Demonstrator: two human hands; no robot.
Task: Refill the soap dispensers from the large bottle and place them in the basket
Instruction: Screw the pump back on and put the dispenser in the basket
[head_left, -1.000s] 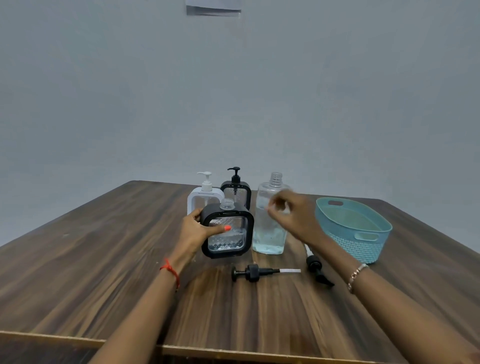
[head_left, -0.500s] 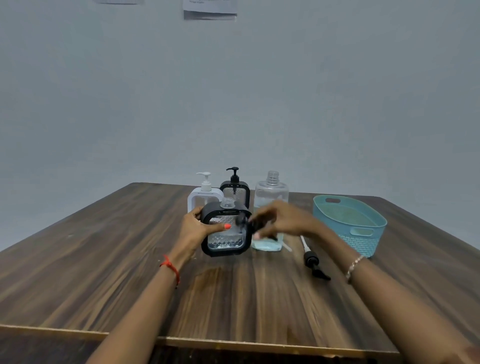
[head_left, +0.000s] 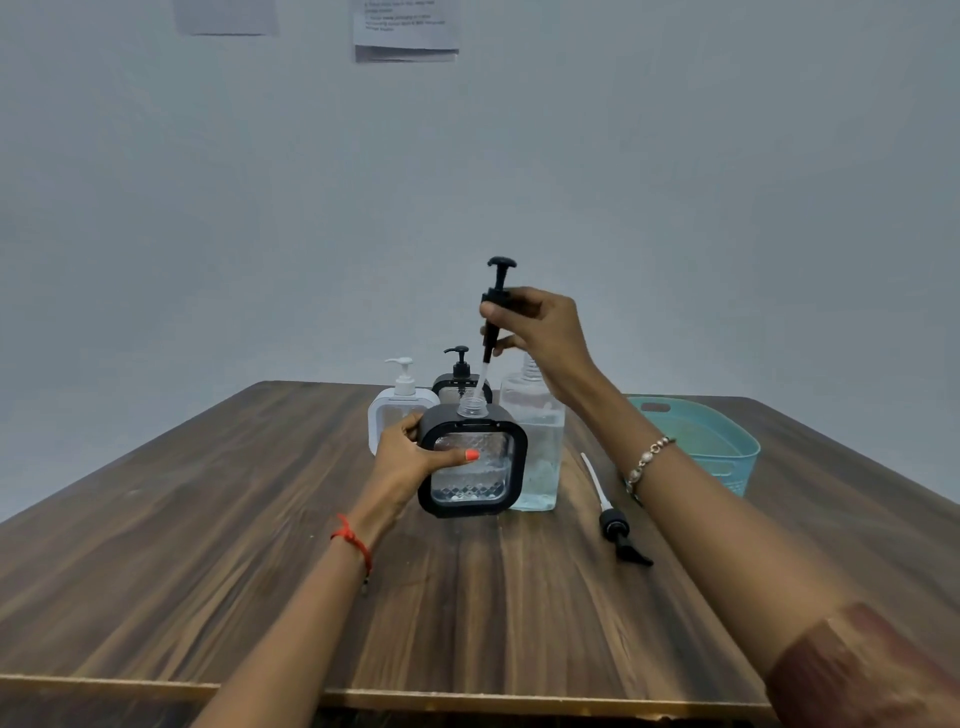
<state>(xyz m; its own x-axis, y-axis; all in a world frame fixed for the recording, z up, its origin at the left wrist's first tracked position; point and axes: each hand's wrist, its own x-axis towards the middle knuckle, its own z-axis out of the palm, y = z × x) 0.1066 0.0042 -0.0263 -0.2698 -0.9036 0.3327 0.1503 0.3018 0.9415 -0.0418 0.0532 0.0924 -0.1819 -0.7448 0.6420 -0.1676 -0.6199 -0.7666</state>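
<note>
Head view: the left hand (head_left: 410, 460) is steadying a black-framed dispenser (head_left: 471, 460) on the bench (head_left: 208, 545), its grip wrapped around the frame's left side with the thumb across the clear front panel. The right hand (head_left: 540, 332) is holding a black pump head (head_left: 496, 306) above it, fingers pinched closed on the collar, and is guiding the dip tube (head_left: 482, 378) into the open neck. Liquid seems to be sitting in the lower part of this dispenser, so I judge it filled and now being capped. Behind it, a white dispenser (head_left: 402, 410) and a second black dispenser (head_left: 460, 382) are standing with pumps on; whether they are refilled I cannot tell. The large clear bottle (head_left: 535, 447) is standing uncapped just right of the held dispenser, partly full, and its own pump (head_left: 613, 519) is lying on the bench. The teal basket (head_left: 696, 441) at the far right is holding no dispenser, so all placing seems to be remaining.
</note>
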